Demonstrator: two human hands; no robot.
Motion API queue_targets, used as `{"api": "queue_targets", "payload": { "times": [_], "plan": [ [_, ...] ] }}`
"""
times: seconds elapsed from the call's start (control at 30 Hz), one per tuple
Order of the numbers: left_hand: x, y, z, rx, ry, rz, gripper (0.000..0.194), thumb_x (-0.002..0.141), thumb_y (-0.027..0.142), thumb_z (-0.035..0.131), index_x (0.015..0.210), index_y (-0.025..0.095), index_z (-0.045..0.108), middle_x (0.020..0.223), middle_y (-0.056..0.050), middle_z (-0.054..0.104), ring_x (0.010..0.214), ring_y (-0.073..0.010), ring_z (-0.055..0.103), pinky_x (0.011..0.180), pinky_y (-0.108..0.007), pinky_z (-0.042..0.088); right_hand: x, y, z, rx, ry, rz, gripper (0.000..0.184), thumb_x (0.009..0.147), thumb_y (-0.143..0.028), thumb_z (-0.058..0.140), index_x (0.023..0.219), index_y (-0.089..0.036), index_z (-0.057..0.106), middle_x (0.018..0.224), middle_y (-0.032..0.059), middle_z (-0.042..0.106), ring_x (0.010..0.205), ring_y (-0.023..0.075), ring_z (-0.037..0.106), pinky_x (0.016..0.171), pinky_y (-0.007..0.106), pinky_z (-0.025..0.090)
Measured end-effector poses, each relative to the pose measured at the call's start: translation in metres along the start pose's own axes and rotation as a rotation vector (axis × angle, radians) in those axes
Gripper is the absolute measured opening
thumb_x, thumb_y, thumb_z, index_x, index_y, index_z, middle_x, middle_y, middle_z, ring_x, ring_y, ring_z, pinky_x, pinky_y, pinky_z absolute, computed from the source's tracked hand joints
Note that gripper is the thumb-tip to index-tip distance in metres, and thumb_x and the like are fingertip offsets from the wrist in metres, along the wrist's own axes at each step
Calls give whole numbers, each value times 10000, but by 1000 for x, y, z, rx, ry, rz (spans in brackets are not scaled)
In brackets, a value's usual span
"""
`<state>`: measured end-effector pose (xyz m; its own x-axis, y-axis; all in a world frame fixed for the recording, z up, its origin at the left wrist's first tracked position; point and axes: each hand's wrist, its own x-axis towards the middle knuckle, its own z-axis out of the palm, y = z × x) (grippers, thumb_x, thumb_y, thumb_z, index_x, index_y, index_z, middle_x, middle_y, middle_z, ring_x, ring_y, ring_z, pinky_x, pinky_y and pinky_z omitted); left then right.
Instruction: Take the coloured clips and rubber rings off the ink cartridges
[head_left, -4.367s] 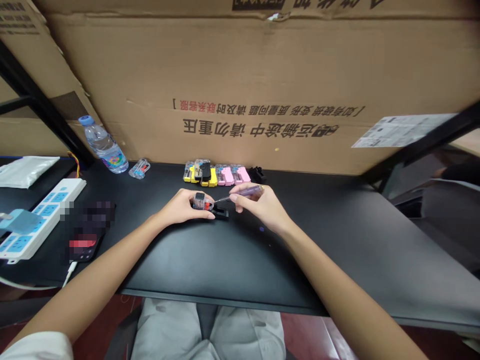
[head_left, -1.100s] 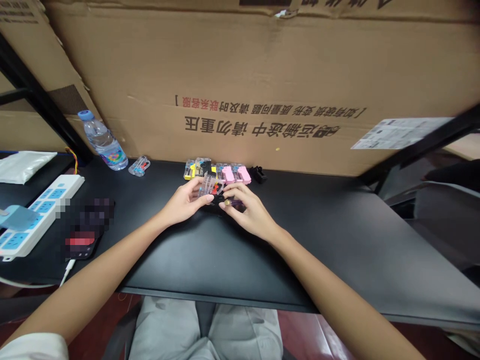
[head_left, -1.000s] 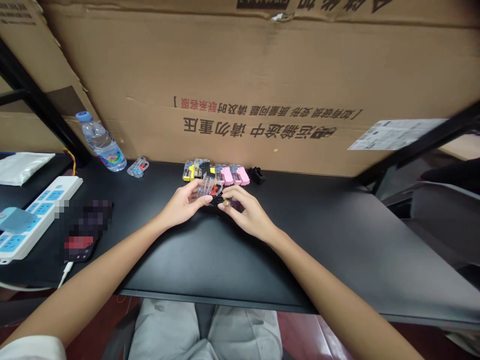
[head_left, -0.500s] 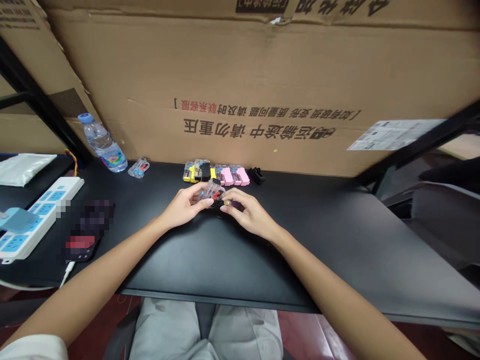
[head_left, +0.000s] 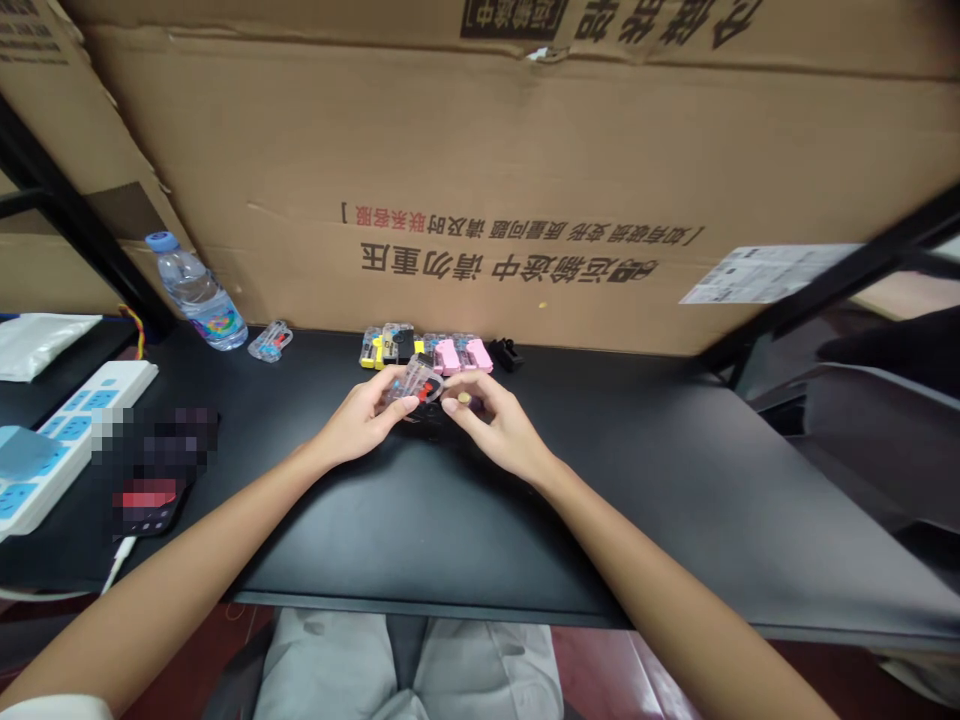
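My left hand (head_left: 360,420) is shut on a clear plastic ink cartridge (head_left: 414,382) with red parts inside, tilted up at its fingertips. My right hand (head_left: 499,430) is close by to the right, its fingers curled. A small brass-coloured end (head_left: 464,398) shows between its thumb and fingers, probably the cap of the purple-handled small screwdriver, which is otherwise hidden. Partly under the cartridge lies a black holder (head_left: 426,410). Just beyond my hands stands a row of yellow, black and pink cartridges (head_left: 427,350).
A black clip (head_left: 506,354) sits right of the row, and a small clear part (head_left: 270,341) left of it. Further left are a water bottle (head_left: 196,295), a white power strip (head_left: 75,425), a blurred phone (head_left: 150,500) and a white packet (head_left: 37,345). Cardboard (head_left: 480,170) stands behind the black desk (head_left: 420,530).
The clear cartridge now tilts up more in my left hand. My right hand has drawn slightly away, with the purple handle no longer showing. The view has shifted a little.
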<state>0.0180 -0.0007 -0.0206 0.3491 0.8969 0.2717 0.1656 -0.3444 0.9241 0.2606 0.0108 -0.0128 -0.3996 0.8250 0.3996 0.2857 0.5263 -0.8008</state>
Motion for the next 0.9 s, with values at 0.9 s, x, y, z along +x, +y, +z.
{"api": "queue_targets", "payload": {
  "times": [0.9],
  "plan": [
    [7,4,-35,292,339,106,373,1011,474,676,1260,202,616,1134,-97,816,827,-200,780,780,-302,582,16,32,-55,-268,383,28,287,919,-388,678,703,-204,719,728,39,747,687,210,678,678,314,500]
  ]
}}
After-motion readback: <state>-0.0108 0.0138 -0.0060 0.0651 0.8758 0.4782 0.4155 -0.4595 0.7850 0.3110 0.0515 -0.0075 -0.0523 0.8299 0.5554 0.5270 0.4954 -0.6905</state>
